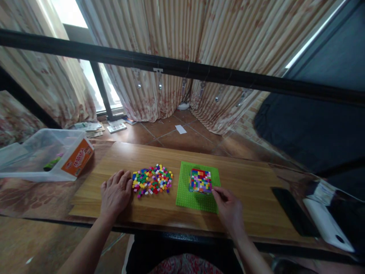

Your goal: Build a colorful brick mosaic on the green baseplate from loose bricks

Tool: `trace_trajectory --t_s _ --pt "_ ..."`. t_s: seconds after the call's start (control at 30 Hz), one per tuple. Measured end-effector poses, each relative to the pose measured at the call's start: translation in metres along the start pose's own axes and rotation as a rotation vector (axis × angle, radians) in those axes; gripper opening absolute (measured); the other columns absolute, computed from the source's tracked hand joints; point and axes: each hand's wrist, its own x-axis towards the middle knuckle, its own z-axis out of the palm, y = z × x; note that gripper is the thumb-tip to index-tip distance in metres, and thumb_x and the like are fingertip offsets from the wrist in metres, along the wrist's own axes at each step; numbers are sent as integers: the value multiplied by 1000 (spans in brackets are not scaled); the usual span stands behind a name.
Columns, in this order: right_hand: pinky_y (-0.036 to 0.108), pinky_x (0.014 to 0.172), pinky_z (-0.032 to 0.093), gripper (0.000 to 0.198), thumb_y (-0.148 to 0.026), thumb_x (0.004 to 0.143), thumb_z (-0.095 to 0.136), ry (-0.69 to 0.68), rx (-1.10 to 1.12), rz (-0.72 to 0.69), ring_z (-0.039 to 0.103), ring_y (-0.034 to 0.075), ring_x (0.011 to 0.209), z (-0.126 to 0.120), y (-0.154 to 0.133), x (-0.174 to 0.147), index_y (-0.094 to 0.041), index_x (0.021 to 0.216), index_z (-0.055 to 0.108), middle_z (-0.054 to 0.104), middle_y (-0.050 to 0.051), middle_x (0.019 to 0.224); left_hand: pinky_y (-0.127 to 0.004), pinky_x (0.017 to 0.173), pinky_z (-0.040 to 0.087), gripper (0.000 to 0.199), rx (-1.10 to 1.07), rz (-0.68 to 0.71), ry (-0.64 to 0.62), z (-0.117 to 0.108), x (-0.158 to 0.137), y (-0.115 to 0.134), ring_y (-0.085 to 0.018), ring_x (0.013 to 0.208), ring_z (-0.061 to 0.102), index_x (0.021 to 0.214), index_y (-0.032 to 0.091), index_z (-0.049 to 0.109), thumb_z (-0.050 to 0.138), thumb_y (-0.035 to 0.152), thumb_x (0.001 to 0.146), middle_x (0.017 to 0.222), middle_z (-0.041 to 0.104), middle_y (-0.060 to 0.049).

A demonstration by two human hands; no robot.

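My left hand (116, 192) lies palm down on the wooden board, fingers stretched out, just left of a loose spread of small multicoloured toy bricks (152, 179). A bright green studded baseplate (185, 198) lies to the right of the spread. On it stands a blocky structure (201, 180) built of many small coloured bricks. My right hand (229, 207) is over the plate's right edge, thumb and forefinger pinched together at the structure's near right corner. Whatever is between those fingertips is too small to make out.
A clear plastic bin (51, 173) with an orange label stands at the left. On the right lie a dark flat object (295, 211) and a white elongated device (327, 224). A black rail (176, 66) crosses in front of patterned curtains (171, 30). Papers lie on the tiled floor.
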Motion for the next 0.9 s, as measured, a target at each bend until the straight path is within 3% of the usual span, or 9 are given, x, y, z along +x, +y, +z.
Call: trace_trajectory --t_s 0.2,0.43,0.9 --pt "33 69 53 31 -44 84 55 24 -101 -48 67 21 74 4 -3 -3 -18 85 70 73 9 84 -47 105 30 42 -2 -8 -6 -1 0 1 -27 129 42 127 24 55 33 39 95 139 51 -9" --pt "32 67 52 29 -46 80 59 8 -137 34 69 22 72 5 -2 1 -19 82 69 73 7 79 -47 104 31 41 -19 -8 -9 -3 -1 2 -27 129 42 127 24 55 32 38 95 138 52 -8" --pt "32 64 52 35 -52 77 61 50 -44 33 69 23 69 7 -1 2 -19 78 72 74 8 77 -48 105 30 41 -33 -4 3 -1 -1 1 -27 128 42 128 24 55 35 38 94 138 52 -9"
